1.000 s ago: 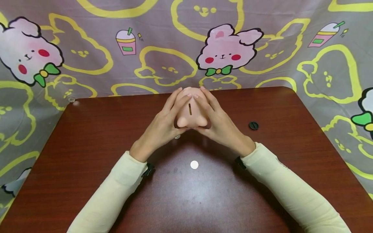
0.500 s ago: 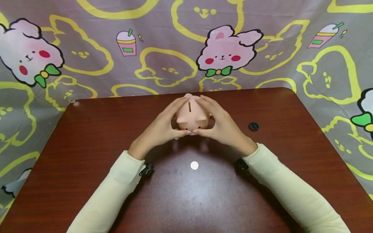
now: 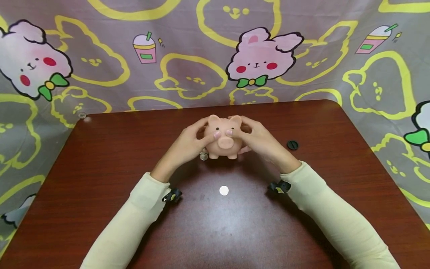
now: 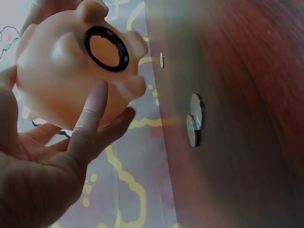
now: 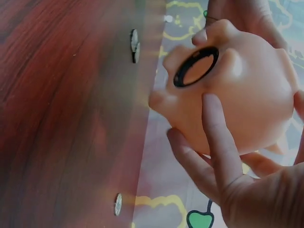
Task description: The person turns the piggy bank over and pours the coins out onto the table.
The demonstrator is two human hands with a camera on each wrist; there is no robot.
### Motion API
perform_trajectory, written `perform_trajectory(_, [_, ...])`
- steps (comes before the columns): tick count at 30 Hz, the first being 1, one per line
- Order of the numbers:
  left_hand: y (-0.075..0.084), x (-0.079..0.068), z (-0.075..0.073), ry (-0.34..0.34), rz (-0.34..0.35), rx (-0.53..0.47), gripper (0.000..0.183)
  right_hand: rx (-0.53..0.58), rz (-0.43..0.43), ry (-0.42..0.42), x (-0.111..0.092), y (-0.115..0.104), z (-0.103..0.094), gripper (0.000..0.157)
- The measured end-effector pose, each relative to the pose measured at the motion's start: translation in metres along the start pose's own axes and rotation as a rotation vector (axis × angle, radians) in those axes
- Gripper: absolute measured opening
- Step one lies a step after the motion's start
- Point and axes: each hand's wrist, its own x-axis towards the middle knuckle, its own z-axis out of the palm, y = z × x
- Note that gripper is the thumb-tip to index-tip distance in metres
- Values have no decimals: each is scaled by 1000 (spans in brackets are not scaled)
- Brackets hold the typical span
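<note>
A pink piggy bank [image 3: 224,149] is held between both hands above the table, its face towards the head camera. My left hand [image 3: 184,145] grips its left side and my right hand [image 3: 263,139] the other, thumbs on the face beside the snout. Underneath, both wrist views reveal a round hole with a black rim [image 4: 122,63] between the legs. The coin slot is hidden in the head view. Below the bank, two overlapping coins [image 4: 195,108] and a separate coin [image 4: 162,60] lie on the table. From above, one coin [image 3: 203,156] shows beside the left hand.
A round black plug [image 3: 292,145] lies on the brown table [image 3: 336,168], to the right of the right hand. At the far left corner sits a small clear object [image 3: 82,116]. A patterned curtain [image 3: 195,48] hangs behind and along the sides.
The piggy bank has tilted back in both hands: its slotted top faced the camera before, now its face does. The thumbs have risen onto the face, and a coin shows more fully at the left.
</note>
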Motion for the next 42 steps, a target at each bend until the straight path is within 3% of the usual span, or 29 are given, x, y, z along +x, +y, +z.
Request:
perform_trajectory(4, [2,-2,1,-39,-90,-45,52,23,69,-11,1,-1,0,46])
perform_trajectory(8, [1,-3,3,-70,-117,-96,48,2,100,-12,1,0,0,48])
perform_trajectory(20, [0,-3,0,-74,-59,-60,54,-25,51,-48,0,1,-2,53])
perform_trajectory(24, [0,-3,-3,-47,-2,31,68,-81,-13,-81,0,1,-3,66])
perform_trajectory(29, [1,-4,-4,-38,78,78,92,-225,-172,-54,0,2,-3,87])
perform_trajectory(32, [1,-5,-3,-23,166,113,102,-331,-307,-12,-1,3,-1,97])
perform_trajectory(37, [2,-7,0,83,362,279,109,-538,-598,77,-3,5,6,101])
perform_trajectory(42, [2,-8,2,225,554,386,101,-699,-876,218,-5,7,11,94])
